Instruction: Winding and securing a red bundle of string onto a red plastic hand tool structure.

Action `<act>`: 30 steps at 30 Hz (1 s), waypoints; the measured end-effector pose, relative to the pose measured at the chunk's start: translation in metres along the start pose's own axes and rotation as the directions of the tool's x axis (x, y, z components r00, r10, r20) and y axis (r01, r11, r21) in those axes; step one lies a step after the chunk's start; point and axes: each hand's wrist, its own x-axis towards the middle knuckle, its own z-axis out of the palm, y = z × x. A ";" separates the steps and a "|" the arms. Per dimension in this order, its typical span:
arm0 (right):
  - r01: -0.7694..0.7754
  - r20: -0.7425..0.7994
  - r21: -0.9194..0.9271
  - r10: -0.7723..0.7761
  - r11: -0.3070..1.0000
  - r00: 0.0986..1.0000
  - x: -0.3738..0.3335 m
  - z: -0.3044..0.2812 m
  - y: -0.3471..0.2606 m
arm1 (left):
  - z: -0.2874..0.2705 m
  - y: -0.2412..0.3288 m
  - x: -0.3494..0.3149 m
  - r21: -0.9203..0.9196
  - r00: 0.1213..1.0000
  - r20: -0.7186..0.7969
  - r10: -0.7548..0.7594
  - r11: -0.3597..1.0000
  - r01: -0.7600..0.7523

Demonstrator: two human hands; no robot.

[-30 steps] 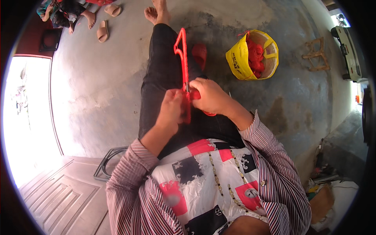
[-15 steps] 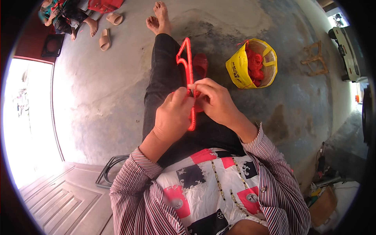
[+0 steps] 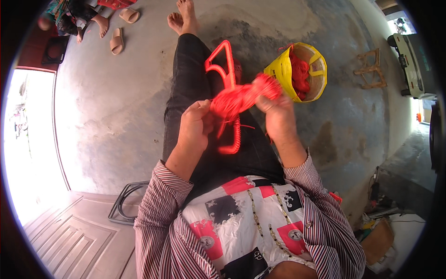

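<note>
Gripping a red cord bundle (image 3: pixel 239 99), right hand (image 3: pixel 280 114) with fingers closed; left hand (image 3: pixel 195 121) curled beside it, hold unclear

Looks like a home, ground-floor room. Stained bare concrete floor (image 3: pixel 344 116) around the yellow bag (image 3: pixel 282 69). Far left of the bag: beige slippers (image 3: pixel 116 42), another person's bare feet (image 3: pixel 102 25), bright doorway (image 3: pixel 30 144). Right of it: small wooden frame (image 3: pixel 367 70), then parked pale vehicle (image 3: pixel 414 65).
</note>
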 end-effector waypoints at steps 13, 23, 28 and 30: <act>-0.120 0.248 0.735 -0.100 0.668 0.964 -0.024 -0.097 -0.092 | 0.026 -0.031 0.029 0.053 0.999 -0.018 -0.028 0.998 0.029; 0.388 -0.222 0.445 -0.321 0.807 0.921 -0.065 -0.188 -0.129 | 0.016 -0.033 0.023 0.133 0.993 0.119 0.008 0.991 -0.023; 0.000 -0.322 -0.178 -0.058 0.984 0.945 -0.062 -0.106 -0.078 | 0.026 -0.022 -0.015 0.596 0.517 0.562 0.645 0.117 -0.794; 0.228 0.136 -0.582 -0.183 0.780 0.974 -0.062 -0.063 -0.060 | 0.037 -0.027 -0.038 0.462 0.485 0.746 0.456 0.170 -0.870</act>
